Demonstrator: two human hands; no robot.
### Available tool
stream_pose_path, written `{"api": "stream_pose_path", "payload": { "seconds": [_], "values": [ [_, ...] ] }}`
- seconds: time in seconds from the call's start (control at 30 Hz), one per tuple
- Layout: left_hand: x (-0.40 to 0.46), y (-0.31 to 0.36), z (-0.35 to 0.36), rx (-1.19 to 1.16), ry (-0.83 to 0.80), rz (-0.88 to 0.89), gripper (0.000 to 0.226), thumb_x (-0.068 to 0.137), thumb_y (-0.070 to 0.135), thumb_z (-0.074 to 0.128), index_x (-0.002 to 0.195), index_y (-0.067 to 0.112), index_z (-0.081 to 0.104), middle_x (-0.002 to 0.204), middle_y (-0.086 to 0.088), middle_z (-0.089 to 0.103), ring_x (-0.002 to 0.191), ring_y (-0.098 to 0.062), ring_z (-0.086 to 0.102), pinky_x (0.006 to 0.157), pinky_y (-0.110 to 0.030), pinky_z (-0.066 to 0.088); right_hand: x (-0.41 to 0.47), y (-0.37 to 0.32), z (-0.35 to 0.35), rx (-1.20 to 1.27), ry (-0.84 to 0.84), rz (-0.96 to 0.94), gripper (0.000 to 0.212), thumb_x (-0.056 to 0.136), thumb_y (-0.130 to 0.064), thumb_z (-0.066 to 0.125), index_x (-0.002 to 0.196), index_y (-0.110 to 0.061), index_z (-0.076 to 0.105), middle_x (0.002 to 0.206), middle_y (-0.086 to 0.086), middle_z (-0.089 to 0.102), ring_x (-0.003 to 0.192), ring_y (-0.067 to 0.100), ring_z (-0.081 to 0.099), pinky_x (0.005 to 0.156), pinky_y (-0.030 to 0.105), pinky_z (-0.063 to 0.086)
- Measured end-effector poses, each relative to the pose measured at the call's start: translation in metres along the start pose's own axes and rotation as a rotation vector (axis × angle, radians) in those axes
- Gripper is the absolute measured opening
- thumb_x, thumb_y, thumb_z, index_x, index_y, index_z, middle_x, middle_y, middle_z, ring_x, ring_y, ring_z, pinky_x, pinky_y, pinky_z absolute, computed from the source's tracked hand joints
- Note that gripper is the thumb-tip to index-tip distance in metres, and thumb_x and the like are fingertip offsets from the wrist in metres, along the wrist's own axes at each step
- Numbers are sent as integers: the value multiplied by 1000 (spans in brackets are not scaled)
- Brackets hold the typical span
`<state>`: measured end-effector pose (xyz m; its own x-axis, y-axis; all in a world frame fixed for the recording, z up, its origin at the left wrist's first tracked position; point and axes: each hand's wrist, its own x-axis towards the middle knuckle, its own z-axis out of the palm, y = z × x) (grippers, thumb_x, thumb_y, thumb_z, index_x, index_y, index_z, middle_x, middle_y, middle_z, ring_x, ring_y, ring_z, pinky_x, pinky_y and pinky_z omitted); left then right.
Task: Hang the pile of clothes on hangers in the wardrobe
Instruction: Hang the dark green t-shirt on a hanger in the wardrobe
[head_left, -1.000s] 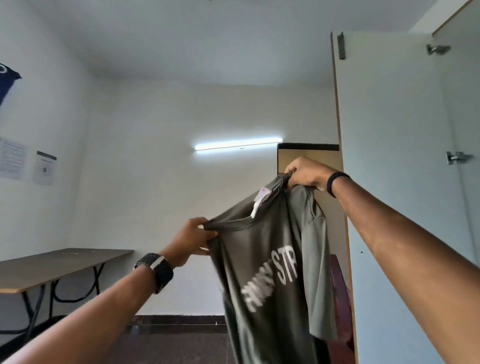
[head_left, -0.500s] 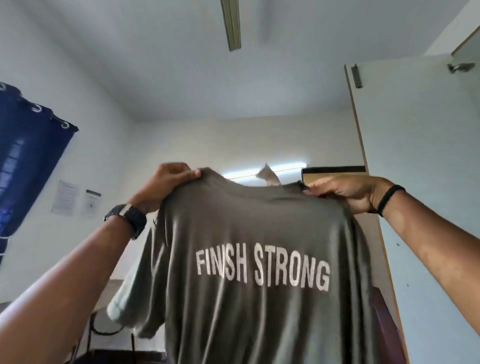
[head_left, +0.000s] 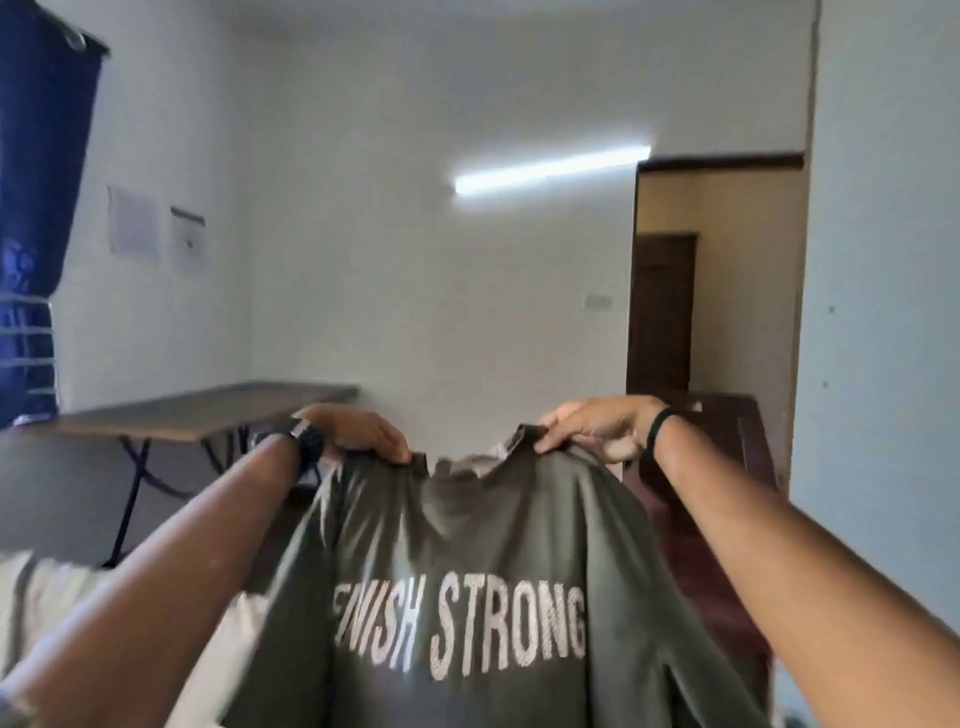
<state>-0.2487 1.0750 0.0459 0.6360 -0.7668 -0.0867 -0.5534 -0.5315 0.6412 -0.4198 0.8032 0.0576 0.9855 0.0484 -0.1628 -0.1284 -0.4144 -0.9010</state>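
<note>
I see both forearms bare; the left wrist carries a dark watch (head_left: 310, 441), blurred, and the right a thin black band (head_left: 655, 431).

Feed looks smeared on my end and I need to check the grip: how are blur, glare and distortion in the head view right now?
Head view: motion blur softens the left hand, right hand and grey T-shirt, though its white print stays readable; the tube light blooms and streaks; wide-angle distortion stretches both forearms; both hands visibly pinch the shirt's shoulders.
</note>
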Motion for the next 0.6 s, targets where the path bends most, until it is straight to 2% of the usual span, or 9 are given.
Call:
{"api": "stream_pose_path", "payload": {
  "seconds": [0.13, 0.23, 0.27, 0.33, 0.4, 0.43, 0.5, 0.57, 0.6],
  "values": [
    [38, -109, 119, 94, -100, -327, 7, 88, 19, 63, 82, 17, 66, 69, -3, 50, 53, -13, 47, 47, -19, 44, 63, 127, 63, -39, 12, 265, 17, 88, 4, 59, 77, -8, 54, 62, 4, 64, 55, 10, 66, 54, 23, 54],
    [53, -146, 177, 154, -15, -371, 22, 94, 21, 58, 102, 2, 66, 71, -10, 53, 53, -20, 49, 43, -17, 38, 92, 188, 95, -105, 135, 361, 26, 86, 5, 63, 66, -9, 52, 62, 8, 53, 44, 9, 58, 44, 20, 49],
    [58, -150, 185, 163, 23, -356, 29, 95, 23, 57, 109, -2, 65, 82, -17, 61, 64, -28, 59, 46, -19, 40, 100, 198, 99, -173, 194, 366, 27, 85, 1, 65, 65, -10, 52, 60, 7, 49, 42, 9, 54, 41, 18, 46],
    [73, -162, 195, 149, 135, -366, 34, 96, 24, 55, 117, -1, 64, 113, -20, 65, 101, -36, 63, 69, -28, 50, 121, 220, 103, -362, 289, 393, 19, 83, -10, 71, 68, -13, 59, 60, 5, 48, 50, 13, 52, 41, 17, 42],
    [93, -177, 198, 102, 252, -405, 29, 95, 22, 57, 110, -1, 66, 113, -19, 66, 107, -34, 63, 85, -35, 50, 142, 237, 100, -448, 422, 406, 11, 79, -15, 75, 76, -13, 65, 66, 7, 54, 64, 20, 52, 34, 15, 37],
    [103, -186, 199, 43, 306, -429, 22, 93, 20, 59, 98, 0, 67, 104, -18, 68, 101, -33, 66, 82, -36, 53, 153, 247, 96, -443, 487, 405, 12, 79, -14, 75, 75, -12, 64, 70, 9, 55, 65, 21, 53, 31, 15, 35],
    [122, -204, 204, -129, 409, -443, 18, 92, 15, 59, 78, 5, 60, 91, -18, 69, 85, -32, 70, 70, -36, 58, 175, 266, 94, -235, 632, 434, 13, 84, -4, 64, 74, -8, 59, 77, 13, 59, 55, 23, 58, 36, 21, 46],
    [137, -219, 213, -230, 454, -443, 22, 92, 11, 57, 71, 6, 53, 91, -24, 66, 73, -33, 69, 64, -38, 59, 194, 283, 95, -66, 751, 446, 14, 85, 2, 52, 75, -6, 57, 92, 20, 64, 54, 27, 63, 46, 39, 57],
    [141, -224, 219, -234, 443, -437, 18, 93, 11, 58, 76, 5, 54, 91, -24, 65, 75, -33, 68, 67, -39, 58, 202, 291, 97, -51, 750, 448, 15, 85, 3, 50, 73, -5, 57, 97, 22, 65, 59, 29, 65, 55, 45, 59]
  ]
}}
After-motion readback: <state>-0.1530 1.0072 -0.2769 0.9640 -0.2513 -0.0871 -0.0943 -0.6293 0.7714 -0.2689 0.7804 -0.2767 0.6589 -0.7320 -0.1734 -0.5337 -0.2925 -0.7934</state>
